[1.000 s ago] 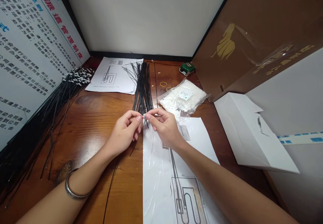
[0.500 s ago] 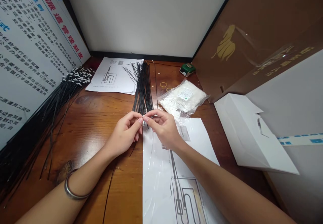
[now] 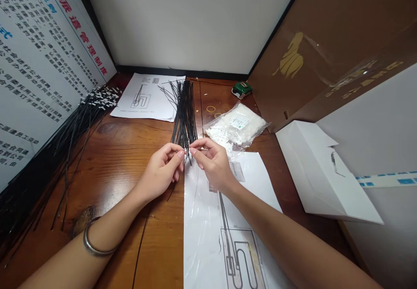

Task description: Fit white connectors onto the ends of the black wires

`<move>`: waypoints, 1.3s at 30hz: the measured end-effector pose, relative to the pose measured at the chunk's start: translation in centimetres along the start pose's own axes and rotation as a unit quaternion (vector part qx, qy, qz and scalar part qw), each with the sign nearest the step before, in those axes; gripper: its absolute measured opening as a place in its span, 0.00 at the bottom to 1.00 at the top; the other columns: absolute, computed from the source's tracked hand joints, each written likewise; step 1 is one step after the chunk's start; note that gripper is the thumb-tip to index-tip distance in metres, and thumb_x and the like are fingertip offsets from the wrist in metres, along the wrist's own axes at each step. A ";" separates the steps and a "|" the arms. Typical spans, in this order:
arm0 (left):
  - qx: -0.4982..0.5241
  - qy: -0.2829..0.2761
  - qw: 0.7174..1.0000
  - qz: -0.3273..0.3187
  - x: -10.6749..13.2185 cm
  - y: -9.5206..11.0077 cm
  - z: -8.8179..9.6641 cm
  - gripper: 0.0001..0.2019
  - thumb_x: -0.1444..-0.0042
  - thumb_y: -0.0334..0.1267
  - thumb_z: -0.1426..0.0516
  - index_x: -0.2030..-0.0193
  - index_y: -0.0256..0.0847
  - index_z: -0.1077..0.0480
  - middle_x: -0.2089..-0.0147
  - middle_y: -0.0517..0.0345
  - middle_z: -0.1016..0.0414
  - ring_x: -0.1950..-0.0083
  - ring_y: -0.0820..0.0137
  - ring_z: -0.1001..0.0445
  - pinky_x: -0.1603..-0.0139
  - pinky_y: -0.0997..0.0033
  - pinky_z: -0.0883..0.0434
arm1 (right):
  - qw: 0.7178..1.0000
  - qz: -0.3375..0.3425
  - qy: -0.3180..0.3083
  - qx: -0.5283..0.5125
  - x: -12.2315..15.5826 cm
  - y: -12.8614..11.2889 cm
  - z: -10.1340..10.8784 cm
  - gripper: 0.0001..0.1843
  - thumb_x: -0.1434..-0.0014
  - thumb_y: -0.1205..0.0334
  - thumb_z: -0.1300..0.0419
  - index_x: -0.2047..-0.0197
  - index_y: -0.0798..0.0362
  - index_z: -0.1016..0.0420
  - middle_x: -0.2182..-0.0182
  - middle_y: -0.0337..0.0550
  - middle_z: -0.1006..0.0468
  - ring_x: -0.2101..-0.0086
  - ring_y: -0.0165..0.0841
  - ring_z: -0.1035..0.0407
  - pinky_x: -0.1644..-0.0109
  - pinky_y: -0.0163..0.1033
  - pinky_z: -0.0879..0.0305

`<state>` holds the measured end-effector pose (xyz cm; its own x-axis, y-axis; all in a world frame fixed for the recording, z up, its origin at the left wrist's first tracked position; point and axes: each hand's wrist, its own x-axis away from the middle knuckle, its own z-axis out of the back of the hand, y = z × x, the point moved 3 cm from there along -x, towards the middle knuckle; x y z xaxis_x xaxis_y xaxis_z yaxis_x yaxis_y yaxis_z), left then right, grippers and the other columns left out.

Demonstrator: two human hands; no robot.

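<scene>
My left hand [image 3: 163, 167] is closed in a pinch, thumb against forefinger, and a thin black wire [image 3: 170, 191] trails out below it. My right hand [image 3: 213, 163] pinches just to the right, its fingertips a small gap from the left ones. Whatever sits between the right fingertips is too small to make out. Directly beyond both hands lies a bundle of black wires [image 3: 185, 111], its near ends partly hidden by the fingers. Close to the right hand, small white pieces spill from a clear plastic bag [image 3: 241, 122].
Another heap of black wires [image 3: 74, 124] with white ends lies at left. Printed drawings [image 3: 153, 106] rest at the back, and a drawing sheet [image 3: 205, 237] lies under my right arm. A green tape measure [image 3: 241, 90], rubber bands [image 3: 211, 109] and a brown box [image 3: 325, 41] stand around.
My fingertips, which were touching, have come slightly apart; the right hand has shifted a little to the right. The left hand has barely moved.
</scene>
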<state>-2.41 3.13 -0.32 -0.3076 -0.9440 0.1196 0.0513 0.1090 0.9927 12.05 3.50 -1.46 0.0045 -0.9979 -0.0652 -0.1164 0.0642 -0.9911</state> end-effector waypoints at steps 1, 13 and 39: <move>-0.001 -0.002 1.000 0.002 0.0 -0.1 0.0 0.12 0.41 0.47 0.44 0.63 0.39 0.34 0.77 0.66 0.34 0.81 0.79 0.38 0.80 0.79 0.39 | 1.000 0.000 -0.002 0.000 0.0 0.0 0.0 0.07 0.48 0.59 0.37 0.68 0.53 0.28 0.81 0.31 0.36 0.83 0.22 0.47 0.80 0.33 0.54; 0.023 -0.008 1.000 -0.002 -0.1 0.4 -0.2 0.13 0.44 0.47 0.42 0.62 0.38 0.35 0.74 0.63 0.28 0.81 0.78 0.35 0.81 0.78 0.36 | 1.000 0.003 0.009 0.008 -0.1 0.1 0.0 0.11 0.49 0.59 0.35 0.62 0.54 0.26 0.70 0.38 0.28 0.82 0.21 0.43 0.81 0.32 0.50; 0.063 0.012 0.997 0.044 -0.4 0.3 0.3 0.15 0.49 0.47 0.37 0.67 0.35 0.26 0.70 0.54 0.21 0.77 0.75 0.28 0.75 0.76 0.28 | 0.999 0.019 0.009 -0.037 0.0 0.0 -0.1 0.09 0.49 0.57 0.33 0.68 0.54 0.25 0.74 0.38 0.25 0.83 0.21 0.42 0.82 0.31 0.48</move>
<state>-2.52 3.61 -0.02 -0.2841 -0.9359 0.2080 -0.0422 0.2290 0.9725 11.99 3.54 -1.44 -0.0187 -0.9948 -0.0998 -0.1890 0.1016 -0.9767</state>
